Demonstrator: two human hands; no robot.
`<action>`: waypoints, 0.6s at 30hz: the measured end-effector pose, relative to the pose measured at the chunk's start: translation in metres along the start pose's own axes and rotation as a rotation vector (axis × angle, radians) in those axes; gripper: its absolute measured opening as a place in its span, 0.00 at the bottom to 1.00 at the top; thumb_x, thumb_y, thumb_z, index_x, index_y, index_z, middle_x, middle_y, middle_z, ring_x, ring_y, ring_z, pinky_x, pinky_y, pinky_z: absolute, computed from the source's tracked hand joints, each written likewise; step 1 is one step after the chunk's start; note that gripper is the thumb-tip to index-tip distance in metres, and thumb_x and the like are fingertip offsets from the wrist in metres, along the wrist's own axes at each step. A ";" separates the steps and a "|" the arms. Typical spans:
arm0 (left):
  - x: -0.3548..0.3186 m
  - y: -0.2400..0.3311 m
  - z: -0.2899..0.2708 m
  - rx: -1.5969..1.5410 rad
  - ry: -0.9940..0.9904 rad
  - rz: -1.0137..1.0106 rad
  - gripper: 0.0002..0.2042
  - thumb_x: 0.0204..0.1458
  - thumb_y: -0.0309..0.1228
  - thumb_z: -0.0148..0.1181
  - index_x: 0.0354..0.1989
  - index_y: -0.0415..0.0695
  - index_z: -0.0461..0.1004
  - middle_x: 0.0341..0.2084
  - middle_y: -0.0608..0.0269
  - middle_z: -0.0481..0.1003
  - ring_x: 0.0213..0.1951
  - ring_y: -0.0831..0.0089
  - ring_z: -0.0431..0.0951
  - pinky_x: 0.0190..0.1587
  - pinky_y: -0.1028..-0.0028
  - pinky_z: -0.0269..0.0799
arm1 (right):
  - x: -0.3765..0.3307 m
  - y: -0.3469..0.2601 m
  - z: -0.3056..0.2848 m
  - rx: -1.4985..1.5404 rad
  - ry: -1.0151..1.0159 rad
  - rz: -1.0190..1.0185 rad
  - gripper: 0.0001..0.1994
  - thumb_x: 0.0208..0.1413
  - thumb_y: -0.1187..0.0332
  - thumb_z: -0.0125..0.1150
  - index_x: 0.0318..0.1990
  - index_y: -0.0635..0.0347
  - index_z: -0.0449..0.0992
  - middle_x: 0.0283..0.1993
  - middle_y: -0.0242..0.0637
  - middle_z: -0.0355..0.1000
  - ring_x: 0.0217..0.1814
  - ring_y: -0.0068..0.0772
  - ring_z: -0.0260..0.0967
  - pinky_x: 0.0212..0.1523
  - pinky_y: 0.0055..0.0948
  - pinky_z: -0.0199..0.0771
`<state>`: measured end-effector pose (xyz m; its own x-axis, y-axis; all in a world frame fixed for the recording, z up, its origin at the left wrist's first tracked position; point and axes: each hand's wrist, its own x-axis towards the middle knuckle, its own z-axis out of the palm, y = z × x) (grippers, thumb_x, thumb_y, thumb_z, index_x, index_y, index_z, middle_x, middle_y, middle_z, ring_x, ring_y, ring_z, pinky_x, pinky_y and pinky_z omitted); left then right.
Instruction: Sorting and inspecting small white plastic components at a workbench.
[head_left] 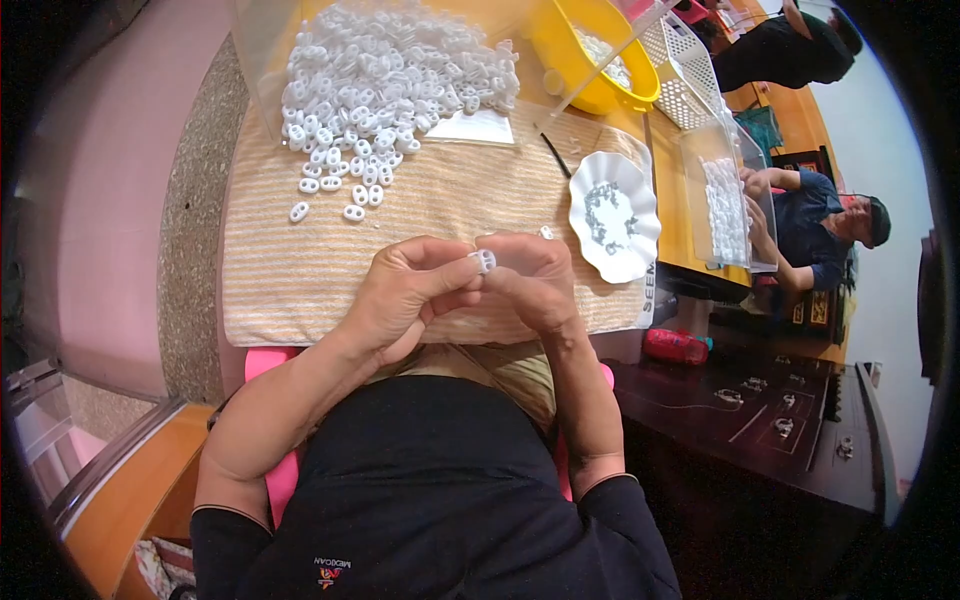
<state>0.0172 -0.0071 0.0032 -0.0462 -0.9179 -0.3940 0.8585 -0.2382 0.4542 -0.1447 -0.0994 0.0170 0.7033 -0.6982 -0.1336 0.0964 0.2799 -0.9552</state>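
We pinch one small white plastic fastener (483,260) between both hands, left hand (405,295) and right hand (530,280), over the striped towel (300,260). We should steady it with fingertips, the heap of white fasteners (380,80) within reach.

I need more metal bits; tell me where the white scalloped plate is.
In the head view the white scalloped plate sits on the right side of the striped towel, just beyond the right hand, below the yellow bowl.
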 end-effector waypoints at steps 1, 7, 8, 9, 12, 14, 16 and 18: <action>0.001 -0.001 -0.002 0.008 -0.015 0.002 0.06 0.52 0.23 0.62 0.39 0.40 0.76 0.32 0.61 0.78 0.33 0.75 0.79 0.37 0.77 0.79 | 0.000 0.000 0.001 0.002 0.000 -0.002 0.12 0.48 0.79 0.65 0.43 0.69 0.78 0.39 0.38 0.77 0.40 0.27 0.74 0.44 0.25 0.73; 0.000 0.003 0.002 0.009 -0.072 0.001 0.06 0.53 0.24 0.62 0.39 0.42 0.75 0.32 0.63 0.78 0.33 0.76 0.78 0.37 0.78 0.79 | 0.003 0.005 -0.001 -0.065 -0.061 -0.128 0.12 0.48 0.79 0.63 0.42 0.69 0.77 0.42 0.37 0.70 0.42 0.25 0.69 0.44 0.23 0.70; -0.001 0.005 0.004 -0.004 -0.070 -0.002 0.06 0.51 0.24 0.64 0.36 0.43 0.75 0.30 0.64 0.78 0.32 0.77 0.78 0.37 0.78 0.77 | 0.004 0.006 -0.001 -0.065 -0.062 -0.128 0.12 0.48 0.79 0.63 0.42 0.69 0.77 0.42 0.37 0.70 0.42 0.25 0.69 0.44 0.23 0.70; 0.000 0.005 0.003 -0.004 -0.070 -0.001 0.06 0.51 0.24 0.64 0.36 0.43 0.75 0.30 0.64 0.78 0.32 0.77 0.78 0.37 0.78 0.77 | 0.003 0.007 0.000 -0.045 -0.059 -0.142 0.12 0.48 0.80 0.62 0.42 0.69 0.77 0.43 0.38 0.69 0.42 0.25 0.68 0.44 0.23 0.69; 0.000 0.005 0.000 0.015 -0.111 0.001 0.05 0.51 0.24 0.64 0.33 0.43 0.73 0.29 0.65 0.77 0.31 0.78 0.77 0.36 0.78 0.77 | 0.001 0.003 0.007 0.000 -0.054 -0.144 0.12 0.49 0.80 0.61 0.43 0.68 0.77 0.45 0.39 0.68 0.44 0.26 0.68 0.44 0.22 0.69; 0.000 0.004 -0.003 0.030 -0.161 -0.002 0.05 0.54 0.25 0.62 0.33 0.44 0.70 0.31 0.65 0.76 0.33 0.78 0.78 0.35 0.80 0.78 | 0.000 0.001 0.008 0.027 -0.052 -0.131 0.13 0.49 0.81 0.60 0.44 0.68 0.77 0.46 0.40 0.67 0.45 0.27 0.68 0.44 0.22 0.68; -0.001 0.004 -0.001 0.017 -0.153 0.001 0.05 0.53 0.25 0.63 0.32 0.43 0.71 0.30 0.65 0.76 0.32 0.77 0.77 0.36 0.79 0.77 | 0.001 0.002 0.008 0.007 -0.066 -0.135 0.12 0.48 0.80 0.61 0.43 0.68 0.77 0.46 0.41 0.69 0.45 0.28 0.68 0.45 0.23 0.67; -0.002 0.004 -0.001 0.005 -0.145 0.003 0.05 0.52 0.25 0.64 0.30 0.42 0.72 0.28 0.65 0.76 0.30 0.77 0.77 0.37 0.78 0.76 | 0.001 0.000 0.009 -0.026 -0.071 -0.135 0.12 0.47 0.80 0.62 0.42 0.67 0.77 0.45 0.41 0.69 0.45 0.28 0.68 0.46 0.24 0.67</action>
<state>0.0215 -0.0063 0.0054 -0.1171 -0.9549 -0.2730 0.8561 -0.2364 0.4597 -0.1376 -0.0939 0.0192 0.7330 -0.6801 0.0150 0.1759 0.1683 -0.9699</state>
